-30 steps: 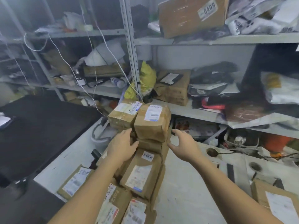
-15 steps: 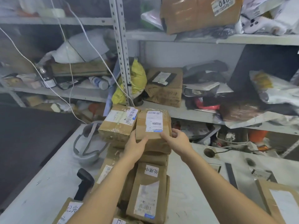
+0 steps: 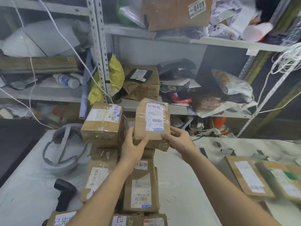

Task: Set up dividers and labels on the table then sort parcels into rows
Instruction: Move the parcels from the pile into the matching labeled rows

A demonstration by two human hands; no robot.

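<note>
A taped brown cardboard parcel [image 3: 152, 123] with a white shipping label is raised above the pile. My left hand [image 3: 134, 146] grips its near left corner and my right hand [image 3: 178, 140] grips its near right edge. Beside it on the left a second box [image 3: 102, 124] with a handwritten label tops the stack. Flat parcels [image 3: 141, 188] lie in rows below on the white table [image 3: 182, 185], some carrying white labels with characters. Two more parcels [image 3: 249, 178] lie on the table at the right.
A black barcode scanner [image 3: 64, 193] and a grey headset [image 3: 63, 149] sit on the table's left side. Metal shelves [image 3: 99, 51] crammed with boxes, bags and cables stand right behind the table. Dark flat pieces [image 3: 203, 152] lie on the table's far right.
Both hands went from reaching at the pile to gripping the top right parcel. That parcel has been lifted and tilted up off the stack. The view moved closer.
</note>
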